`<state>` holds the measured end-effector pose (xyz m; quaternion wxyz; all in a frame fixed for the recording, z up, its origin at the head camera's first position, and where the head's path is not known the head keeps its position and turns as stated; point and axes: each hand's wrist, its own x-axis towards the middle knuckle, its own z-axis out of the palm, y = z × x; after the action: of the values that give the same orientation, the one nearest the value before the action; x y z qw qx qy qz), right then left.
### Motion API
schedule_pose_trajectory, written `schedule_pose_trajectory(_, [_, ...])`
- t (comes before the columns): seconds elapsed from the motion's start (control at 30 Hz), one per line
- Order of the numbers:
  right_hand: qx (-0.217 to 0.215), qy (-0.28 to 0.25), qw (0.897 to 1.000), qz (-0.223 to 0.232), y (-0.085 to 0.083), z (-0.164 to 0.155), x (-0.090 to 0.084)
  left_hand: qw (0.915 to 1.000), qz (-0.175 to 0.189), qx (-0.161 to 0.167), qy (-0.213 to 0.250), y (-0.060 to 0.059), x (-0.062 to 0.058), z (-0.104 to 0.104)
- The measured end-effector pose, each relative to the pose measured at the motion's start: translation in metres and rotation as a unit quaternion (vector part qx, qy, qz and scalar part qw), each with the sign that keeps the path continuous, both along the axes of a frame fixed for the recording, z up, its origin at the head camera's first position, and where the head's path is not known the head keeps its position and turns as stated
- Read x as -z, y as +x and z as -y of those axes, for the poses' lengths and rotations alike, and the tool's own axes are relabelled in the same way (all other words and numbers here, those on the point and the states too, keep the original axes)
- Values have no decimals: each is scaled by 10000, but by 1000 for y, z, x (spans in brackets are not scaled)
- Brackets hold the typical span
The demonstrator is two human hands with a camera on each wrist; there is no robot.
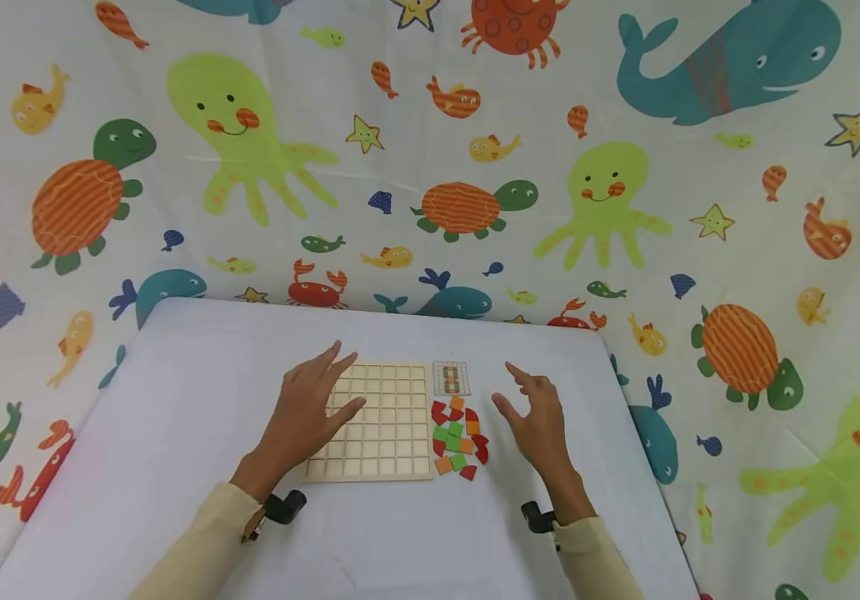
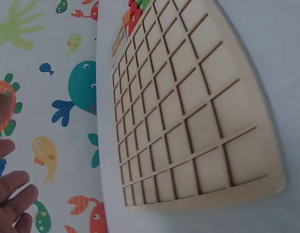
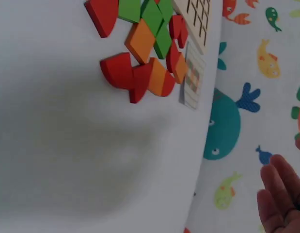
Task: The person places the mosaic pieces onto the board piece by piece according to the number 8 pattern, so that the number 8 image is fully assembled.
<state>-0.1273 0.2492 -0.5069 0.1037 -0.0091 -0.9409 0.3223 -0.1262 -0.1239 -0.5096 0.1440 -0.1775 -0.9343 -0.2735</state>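
A square wooden grid board [image 1: 381, 421] lies on the white table, its cells bare. My left hand [image 1: 315, 408] hovers over the board's left side, fingers spread, holding nothing. To the right of the board lies a loose cluster of flat pieces: green squares [image 1: 454, 436], orange squares [image 1: 442, 465] and red quarter-round pieces [image 1: 468, 472]. Behind them is a small pattern card [image 1: 451, 378] with a printed grid. My right hand [image 1: 538, 417] is held to the right of the pieces, apart from them, thumb and fingers spread around nothing. Both wrist views show fingers [image 2: 14, 194] away from the board and pieces.
The table [image 1: 400, 533] has a white cover. Behind and beside it hangs a cloth [image 1: 415, 167] printed with sea animals. A black wrist camera [image 1: 285, 506] is strapped to the left wrist, another [image 1: 537, 517] to the right.
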Motion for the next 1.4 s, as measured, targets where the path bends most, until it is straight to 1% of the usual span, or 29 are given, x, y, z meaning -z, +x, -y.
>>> schedule_pose_trajectory(0.07, [49, -287, 9995, 106, -2, 2, 8, 9992, 170, -42, 366, 3, 11, 5])
schedule_pose_trajectory(0.17, [126, -565, 9979, 281, -6, 4, 21, 9959, 413, -115, 796, 7, 27, 11])
schedule_pose_trajectory(0.27, [260, -684, 9961, 491, -9, 7, 33, 9920, 596, -158, 1105, 10, 43, 17])
schedule_pose_trajectory(0.37, [409, -773, 9933, 760, -10, 10, 43, 9884, 761, -223, 1298, 13, 59, 24])
schedule_pose_trajectory(0.5, [468, -932, 9874, 1191, -13, 15, 56, 9857, 851, -326, 1420, 16, 78, 34])
schedule_pose_trajectory(0.67, [598, -1141, 9768, 1712, -17, 20, 70, 9817, 931, -453, 1597, 19, 95, 43])
schedule_pose_trajectory(0.8, [769, -937, 9762, 1796, -21, 24, 76, 9791, 1075, -570, 1627, 19, 101, 48])
schedule_pose_trajectory(0.9, [833, -689, 9790, 1730, -24, 26, 76, 9805, 1159, -556, 1488, 18, 103, 51])
schedule_pose_trajectory(1.0, [858, -514, 9803, 1703, -26, 27, 75, 9809, 1235, -500, 1418, 13, 103, 56])
schedule_pose_trajectory(1.1, [877, -523, 9795, 1736, -26, 28, 73, 9785, 1449, -536, 1365, 8, 102, 61])
schedule_pose_trajectory(1.27, [794, -802, 9775, 1779, -25, 29, 73, 9715, 1891, -571, 1311, 2, 100, 67])
schedule_pose_trajectory(1.4, [746, -928, 9775, 1740, -25, 30, 75, 9697, 1999, -548, 1291, 2, 97, 65])
